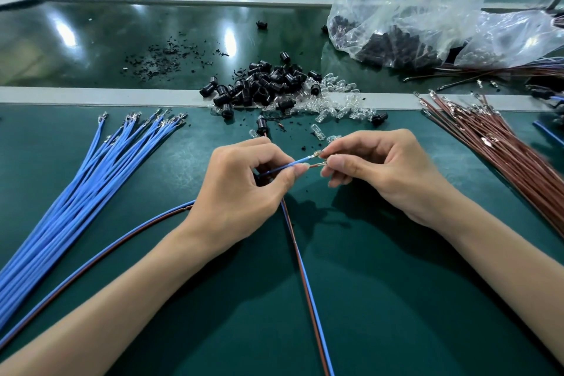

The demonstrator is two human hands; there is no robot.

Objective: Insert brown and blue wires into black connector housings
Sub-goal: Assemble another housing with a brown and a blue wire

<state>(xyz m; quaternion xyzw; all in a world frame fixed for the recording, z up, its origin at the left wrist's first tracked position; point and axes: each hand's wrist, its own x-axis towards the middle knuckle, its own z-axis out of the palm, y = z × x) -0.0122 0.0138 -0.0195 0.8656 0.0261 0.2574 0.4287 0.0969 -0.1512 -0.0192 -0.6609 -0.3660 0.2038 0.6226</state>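
Over the dark green tabletop [381, 299], the left hand [241, 189] has its grip closed on a thin blue insulated wire [293, 164] and a thin brown insulated wire [314, 165]. Thumb and forefinger pinch the pair just short of their tips. The right hand [387, 168] meets them from the other side, its fingertips pinching the small metal terminals [316, 156] at the wire ends. Both wires trail side by side from under the left hand toward the near edge.

The heap of small black cylindrical connector housings [265, 85] lies beyond the hands, apart from them, mixed with tiny clear glass bulbs [338, 101]. A fanned bundle of blue wires [76, 180] lies on the left, and a bundle of brown wires [503, 146] on the right. A crumpled clear plastic bag [412, 9] holding more black parts sits at the far right.
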